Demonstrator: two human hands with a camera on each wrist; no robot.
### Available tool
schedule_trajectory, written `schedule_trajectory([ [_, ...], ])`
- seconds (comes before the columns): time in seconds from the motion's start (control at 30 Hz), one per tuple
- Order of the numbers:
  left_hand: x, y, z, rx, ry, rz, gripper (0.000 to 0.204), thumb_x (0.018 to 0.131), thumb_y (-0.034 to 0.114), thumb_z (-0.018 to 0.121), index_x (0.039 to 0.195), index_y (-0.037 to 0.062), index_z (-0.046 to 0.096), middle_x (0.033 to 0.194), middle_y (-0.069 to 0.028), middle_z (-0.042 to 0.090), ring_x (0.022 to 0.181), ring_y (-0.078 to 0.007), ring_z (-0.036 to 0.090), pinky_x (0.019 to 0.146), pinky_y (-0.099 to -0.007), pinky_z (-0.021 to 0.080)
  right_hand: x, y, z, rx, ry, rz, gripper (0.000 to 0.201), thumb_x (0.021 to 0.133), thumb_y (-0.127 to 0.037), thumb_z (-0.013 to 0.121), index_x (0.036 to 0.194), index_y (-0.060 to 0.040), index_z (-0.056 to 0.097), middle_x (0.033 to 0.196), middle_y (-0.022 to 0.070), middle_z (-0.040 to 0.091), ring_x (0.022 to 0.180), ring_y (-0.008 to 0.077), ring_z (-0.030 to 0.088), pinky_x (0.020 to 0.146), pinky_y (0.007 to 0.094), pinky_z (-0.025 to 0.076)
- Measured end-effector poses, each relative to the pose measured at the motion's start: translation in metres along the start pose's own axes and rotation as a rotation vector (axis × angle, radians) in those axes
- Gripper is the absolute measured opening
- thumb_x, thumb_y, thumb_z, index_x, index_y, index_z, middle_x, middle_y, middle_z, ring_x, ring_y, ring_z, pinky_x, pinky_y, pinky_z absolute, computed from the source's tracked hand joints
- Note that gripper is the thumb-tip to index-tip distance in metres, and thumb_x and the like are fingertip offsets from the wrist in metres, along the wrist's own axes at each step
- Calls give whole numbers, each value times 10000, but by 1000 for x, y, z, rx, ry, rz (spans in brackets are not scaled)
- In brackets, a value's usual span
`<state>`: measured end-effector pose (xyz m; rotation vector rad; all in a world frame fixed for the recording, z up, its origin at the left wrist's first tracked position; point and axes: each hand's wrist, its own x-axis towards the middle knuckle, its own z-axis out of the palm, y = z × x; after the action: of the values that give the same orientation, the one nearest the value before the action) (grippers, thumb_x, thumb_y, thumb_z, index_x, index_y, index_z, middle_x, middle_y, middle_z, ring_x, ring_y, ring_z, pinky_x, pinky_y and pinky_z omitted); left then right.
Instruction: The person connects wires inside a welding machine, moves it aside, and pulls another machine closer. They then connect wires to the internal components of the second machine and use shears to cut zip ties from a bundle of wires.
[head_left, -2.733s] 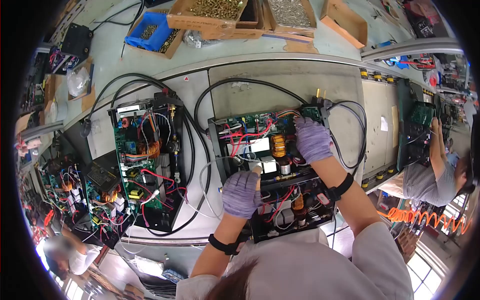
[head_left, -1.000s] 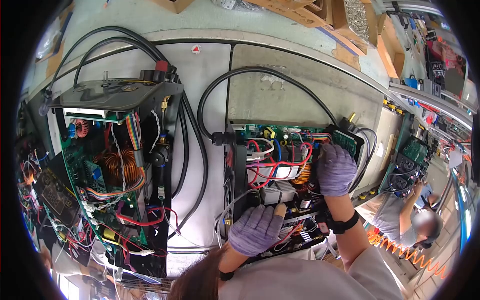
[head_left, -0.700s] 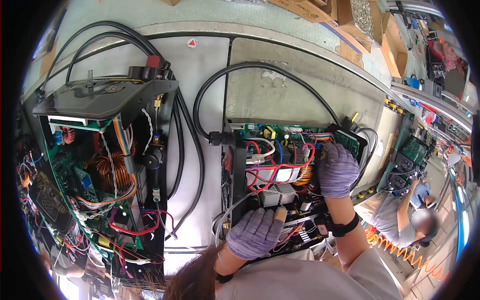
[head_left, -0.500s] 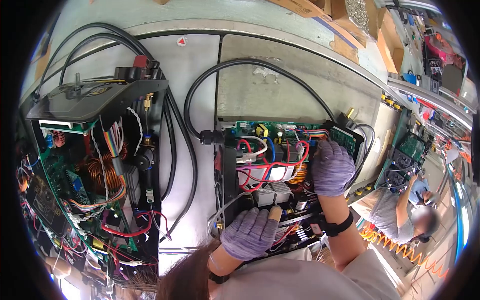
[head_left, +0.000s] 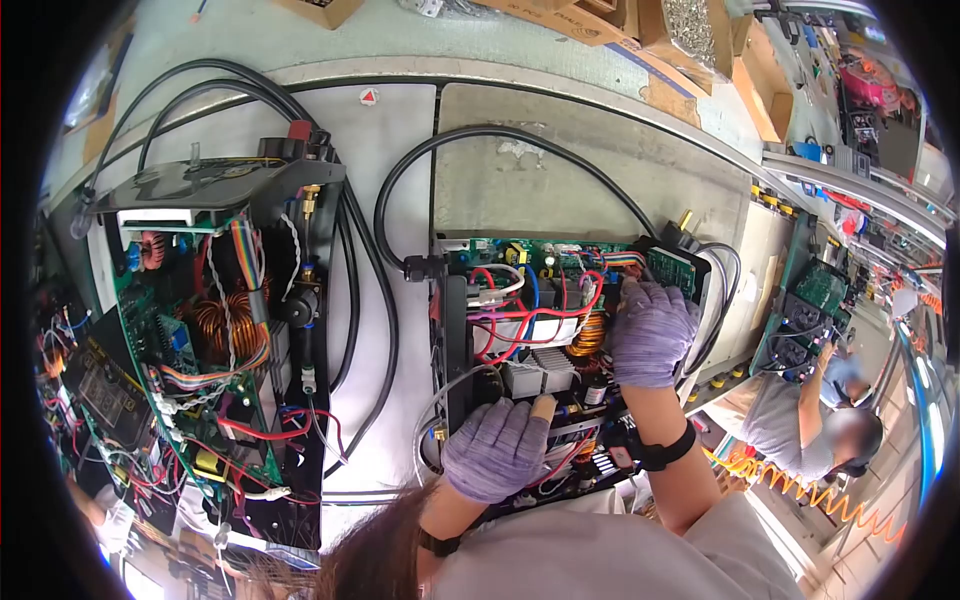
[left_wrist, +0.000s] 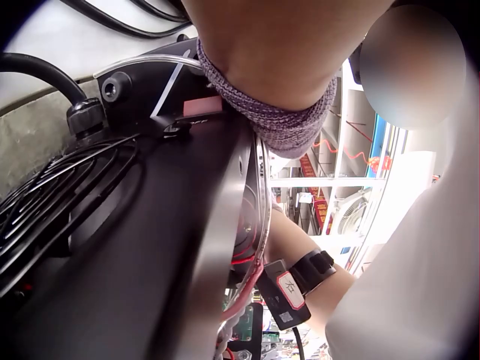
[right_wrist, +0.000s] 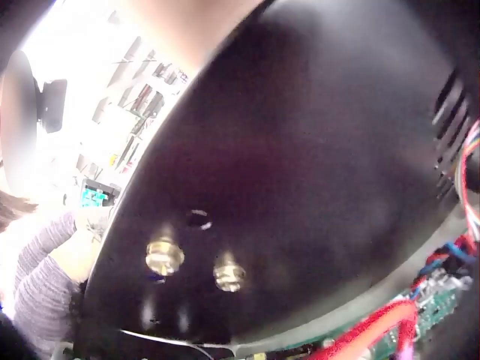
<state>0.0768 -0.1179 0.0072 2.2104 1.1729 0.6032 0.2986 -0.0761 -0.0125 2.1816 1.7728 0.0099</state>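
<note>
An opened black unit with a green circuit board (head_left: 485, 246), red wires (head_left: 520, 316) and a copper coil (head_left: 588, 334) lies before the person. The right hand (head_left: 653, 335), in a purple-grey glove, reaches into its right end by the rainbow ribbon cable (head_left: 624, 260); its fingertips are hidden among the parts. The gloved left hand (head_left: 495, 450) rests over the unit's near left edge beside silver heat sinks (head_left: 540, 374), fingers bent, fingertips partly hidden. In the left wrist view the left glove cuff (left_wrist: 274, 120) is above a black casing (left_wrist: 142, 225). The right wrist view shows a black panel with brass fittings (right_wrist: 165, 256).
Another opened unit with a copper coil (head_left: 226, 328) stands at the left, more units beyond it. A black cable (head_left: 470, 140) arches behind the middle unit. Cardboard boxes (head_left: 765, 80) sit at the back. At the right are another unit (head_left: 822, 290), an orange coiled hose (head_left: 800, 490) and a person.
Since the earliest frame the head view has moved closer and turned, and the left unit's black panel appears raised. Both hands keep nearly the same places on the middle unit in the latest frames.
</note>
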Motion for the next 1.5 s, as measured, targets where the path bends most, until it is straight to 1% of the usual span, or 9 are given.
schedule_trajectory([
  [0.37,-2,-2,2,-46,40,36,312,693,144,636,989,64,583,862,-93,592,759,-254,607,686,-374,522,-2,2,17,11,147,41,216,692,-170,630,902,-140,674,944,67,683,850,259,618,795,426,427],
  [0.47,-2,-2,3,-37,57,32,312,689,145,638,985,64,587,856,-89,596,749,-252,608,686,-377,522,1,1,14,34,79,86,216,691,-173,631,900,-141,678,931,58,683,876,248,621,803,420,429],
  [0.57,-4,-2,4,-32,78,34,318,686,145,638,989,65,589,855,-88,601,744,-251,608,684,-379,520,5,-1,5,57,-149,143,270,735,-209,591,984,-145,673,1051,61,664,986,240,599,895,442,398],
  [0.77,-3,-2,2,-55,53,22,326,679,150,638,990,63,589,859,-99,609,764,-266,608,697,-391,511,12,-4,1,16,-255,185,297,706,-225,636,996,-178,675,1071,48,657,1052,220,584,946,428,382],
  [0.8,-3,-2,2,-56,61,27,326,679,150,638,989,62,589,860,-101,611,772,-269,607,703,-393,509,12,-3,5,-7,-178,168,242,677,-198,645,916,-204,684,961,20,674,956,216,611,872,410,411],
  [1.03,-3,-1,1,-32,71,46,336,679,161,646,990,51,583,875,-115,622,815,-294,606,754,-411,497,4,8,25,-87,-85,79,221,736,-237,601,941,-191,672,986,41,666,999,237,595,877,437,415],
  [1.17,-4,-1,2,-9,67,59,346,671,161,650,991,50,582,876,-119,622,819,-300,606,758,-415,497,0,14,29,-124,184,24,271,723,-254,601,968,-185,694,1025,58,660,1024,261,573,884,442,415],
  [1.27,-12,-5,9,25,59,76,452,686,275,591,1078,50,574,942,-124,594,921,-291,573,828,-416,478,-1,17,32,-95,91,40,286,716,-250,602,978,-189,699,1046,51,657,1069,264,544,917,441,398],
  [1.5,-4,-1,1,-33,76,39,376,668,175,659,1019,71,575,870,-105,612,799,-279,605,741,-409,501,-2,13,16,4,111,22,319,645,-237,674,959,-190,691,1021,32,648,1051,255,534,917,434,398],
])
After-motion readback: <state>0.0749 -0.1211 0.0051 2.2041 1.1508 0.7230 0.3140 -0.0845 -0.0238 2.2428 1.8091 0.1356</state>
